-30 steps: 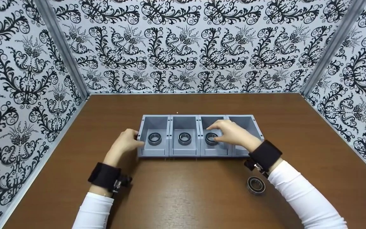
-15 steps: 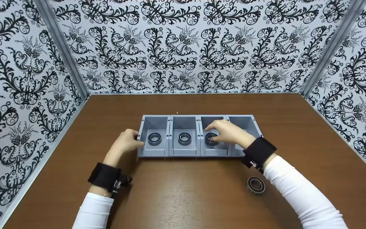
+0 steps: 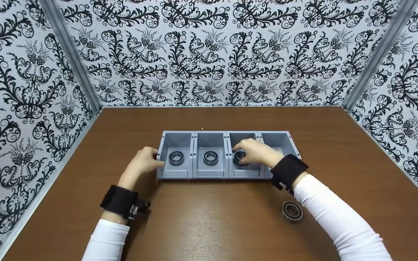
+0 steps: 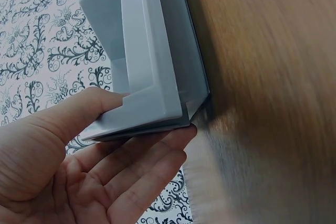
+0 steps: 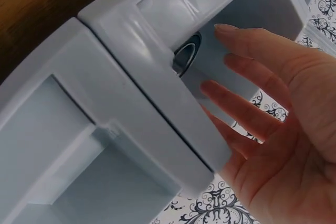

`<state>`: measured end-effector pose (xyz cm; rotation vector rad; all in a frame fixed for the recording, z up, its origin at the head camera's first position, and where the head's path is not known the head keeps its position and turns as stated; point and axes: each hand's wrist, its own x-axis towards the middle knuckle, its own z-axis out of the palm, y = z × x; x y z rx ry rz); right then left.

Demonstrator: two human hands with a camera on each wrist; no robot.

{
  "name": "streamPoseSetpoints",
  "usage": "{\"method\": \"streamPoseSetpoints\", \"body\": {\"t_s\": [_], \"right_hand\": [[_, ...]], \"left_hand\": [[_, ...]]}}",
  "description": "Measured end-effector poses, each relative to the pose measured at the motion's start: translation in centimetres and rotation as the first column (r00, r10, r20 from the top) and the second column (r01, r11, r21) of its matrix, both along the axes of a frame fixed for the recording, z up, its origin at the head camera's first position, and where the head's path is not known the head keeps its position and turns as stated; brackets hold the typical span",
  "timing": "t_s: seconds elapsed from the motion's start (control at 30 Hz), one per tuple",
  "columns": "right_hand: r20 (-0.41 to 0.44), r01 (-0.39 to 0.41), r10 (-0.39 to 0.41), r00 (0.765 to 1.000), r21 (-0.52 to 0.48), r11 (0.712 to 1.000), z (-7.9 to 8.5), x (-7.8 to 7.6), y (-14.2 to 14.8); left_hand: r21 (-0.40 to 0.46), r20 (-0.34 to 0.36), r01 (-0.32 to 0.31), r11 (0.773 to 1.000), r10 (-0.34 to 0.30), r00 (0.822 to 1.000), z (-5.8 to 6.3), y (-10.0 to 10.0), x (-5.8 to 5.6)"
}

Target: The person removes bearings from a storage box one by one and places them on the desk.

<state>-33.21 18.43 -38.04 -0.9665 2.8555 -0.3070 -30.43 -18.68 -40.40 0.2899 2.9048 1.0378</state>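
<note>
Grey bins stand joined in a row on the table. My left hand (image 3: 143, 161) grips the outer wall of the leftmost bin (image 3: 175, 174), thumb inside and fingers against the outside, as the left wrist view shows. Over the third bin (image 3: 246, 173), my right hand (image 3: 258, 151) reaches in with spread, slightly bent fingers around a ball bearing (image 3: 235, 159). In the right wrist view, a gap shows between the fingertips and that bearing (image 5: 195, 47), which the bin's front lip partly hides. Single bearings lie flat in the leftmost bin and in the second bin (image 3: 210, 174).
Another bearing (image 3: 284, 211) lies on the brown wooden table (image 3: 209, 224), in front of the bins and near the right forearm. The rightmost bin (image 3: 276, 137) is partly covered by the right hand and wrist. Patterned panels (image 3: 209, 65) enclose the table's back and sides.
My right hand has moved slightly left and lower over the third bin's bearing, and its fingers have drawn a little closer together. The left hand has not moved.
</note>
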Motion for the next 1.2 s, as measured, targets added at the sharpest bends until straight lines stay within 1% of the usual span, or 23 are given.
{"method": "streamPoseSetpoints", "body": {"t_s": [0.13,0.23,0.47,0.67,1.2], "right_hand": [[0.001,0.007,-0.007,1.0,0.03,1.0,-0.5,-0.2,-0.2],[-0.017,-0.005,0.005,1.0,0.044,0.999,-0.8,-0.4,-0.3],[-0.043,-0.019,0.021,0.999,0.039,0.999,-1.1,-0.7,-0.4],[-0.04,0.002,0.0,0.999,0.032,1.0,-1.1,-0.7,-0.6],[-0.005,0.066,-0.066,0.998,0.02,0.998,-1.4,-1.1,-1.0]], "left_hand": [[0.005,-0.002,0.0,1.0,0.001,1.0,-0.1,0.0,0.0],[0.012,-0.006,0.003,1.0,-0.003,1.0,0.0,0.0,0.1],[0.026,-0.004,0.007,1.0,-0.007,1.0,0.1,0.1,0.2],[0.02,-0.013,0.012,1.0,-0.012,1.0,0.0,0.0,0.2],[0.018,0.0,0.001,1.0,-0.001,1.0,-0.1,0.1,0.2]]}}
